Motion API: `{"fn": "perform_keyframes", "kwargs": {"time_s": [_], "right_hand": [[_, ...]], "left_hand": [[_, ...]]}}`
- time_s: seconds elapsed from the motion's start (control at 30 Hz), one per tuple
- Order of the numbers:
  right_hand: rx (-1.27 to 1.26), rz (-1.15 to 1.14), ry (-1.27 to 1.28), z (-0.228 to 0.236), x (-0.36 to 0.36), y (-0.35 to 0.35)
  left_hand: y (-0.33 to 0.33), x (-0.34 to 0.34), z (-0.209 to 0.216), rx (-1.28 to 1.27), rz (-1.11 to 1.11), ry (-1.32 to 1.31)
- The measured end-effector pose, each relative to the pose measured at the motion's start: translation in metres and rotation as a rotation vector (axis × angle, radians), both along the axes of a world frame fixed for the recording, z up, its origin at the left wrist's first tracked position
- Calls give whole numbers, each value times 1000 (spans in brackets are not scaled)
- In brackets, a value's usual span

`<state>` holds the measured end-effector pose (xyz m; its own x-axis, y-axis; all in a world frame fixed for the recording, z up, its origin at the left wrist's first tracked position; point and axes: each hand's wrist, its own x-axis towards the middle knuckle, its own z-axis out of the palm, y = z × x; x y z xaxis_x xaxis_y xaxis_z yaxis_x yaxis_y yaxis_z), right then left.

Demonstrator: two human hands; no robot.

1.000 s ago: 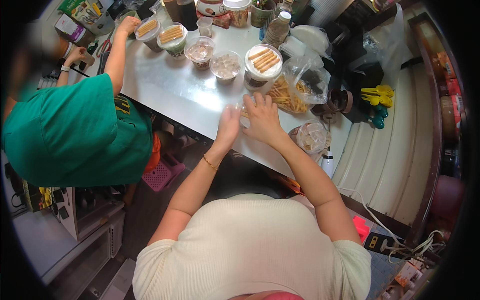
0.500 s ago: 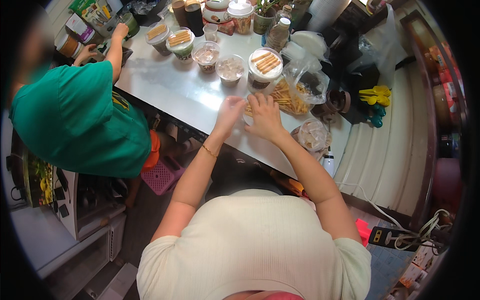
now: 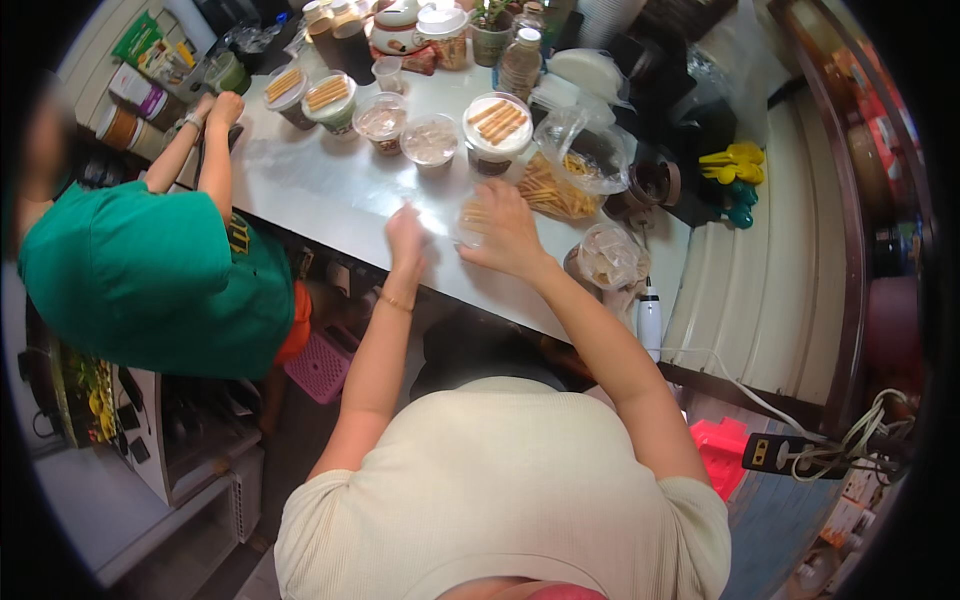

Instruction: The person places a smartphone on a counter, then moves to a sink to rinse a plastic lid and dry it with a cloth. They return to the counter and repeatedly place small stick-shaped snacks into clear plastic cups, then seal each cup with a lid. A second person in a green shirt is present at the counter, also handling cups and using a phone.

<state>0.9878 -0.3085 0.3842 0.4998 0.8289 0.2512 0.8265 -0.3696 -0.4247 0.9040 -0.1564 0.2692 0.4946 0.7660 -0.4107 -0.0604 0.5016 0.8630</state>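
Note:
My right hand (image 3: 508, 232) curves over a small clear plastic lid (image 3: 466, 232) with pale wafer sticks showing in it; thumb and fingers rest around its edge. Apart from it, to the left, my left hand (image 3: 405, 240) hovers near the counter's front edge, its fingers smeared by motion. Just beyond my right hand stands a large cup (image 3: 497, 135) with a white top and several wafer sticks on it. Beside it lies an open clear bag (image 3: 555, 190) of wafer sticks.
Along the white counter (image 3: 300, 180) stand two clear cups of ice (image 3: 430, 140) and two stick-topped cups (image 3: 328, 98). A bag-covered tub (image 3: 607, 258) and a white handheld tool (image 3: 649, 315) are at right. A co-worker in green (image 3: 150, 280) reaches over the left end.
My left hand has moved left, away from my right hand, which stays at the lid. The co-worker's hands have come closer together. The whole view has shifted slightly.

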Motion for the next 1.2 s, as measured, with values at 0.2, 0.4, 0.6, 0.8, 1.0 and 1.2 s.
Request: {"fn": "perform_keyframes", "kwargs": {"time_s": [0.2, 0.4, 0.6, 0.8, 1.0, 1.2], "right_hand": [[55, 16, 78, -7, -26, 76], [352, -28, 114, 56, -16, 61], [255, -699, -19, 95, 175, -81], [232, -504, -84, 54, 283, -79], [79, -499, -350, 31, 290, -23], [197, -464, -657, 10, 295, -13]], "left_hand": [[13, -97, 5, -76, 280, -157], [-30, -100, 10, 91, 180, -13], [-127, -44, 71, 682, -665, -32], [-194, 49, 83, 945, -806, -241], [-205, 54, 67, 743, -684, -231], [-156, 13, 64, 423, -526, -291]]}}
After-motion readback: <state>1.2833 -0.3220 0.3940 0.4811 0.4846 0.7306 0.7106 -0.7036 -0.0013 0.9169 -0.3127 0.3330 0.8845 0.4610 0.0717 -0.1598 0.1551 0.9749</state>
